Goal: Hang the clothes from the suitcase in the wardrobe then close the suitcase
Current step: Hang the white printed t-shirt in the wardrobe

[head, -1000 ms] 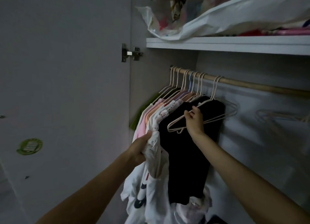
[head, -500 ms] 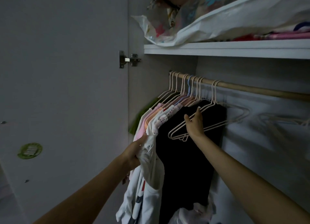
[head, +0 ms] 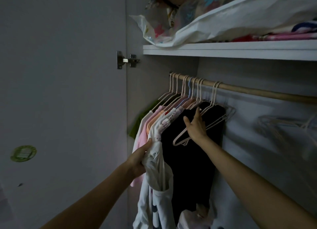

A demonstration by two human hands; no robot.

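Hanging step: left hand [head: 137, 161] grips a white garment [head: 155, 170] while right hand [head: 195, 125] holds an empty hanger [head: 202, 127] on the rail [head: 257, 93]; next, likely unhooking it.

Wardrobe interior, dim. Wooden rail [head: 248, 92] carrying a bunch of hung garments at its left end. Left hand [head: 139, 159] grips a white garment [head: 157, 173]. Right hand [head: 195, 125] holds 2 bare hangers [head: 212, 124] against a black garment [head: 188, 160]. Shelf [head: 229, 49] above bears a plastic bag [head: 223, 19].

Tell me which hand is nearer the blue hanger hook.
Right. The right hand is on the empty hangers just below and right of the blue hook; the left hand grips a white garment lower down, to its left.
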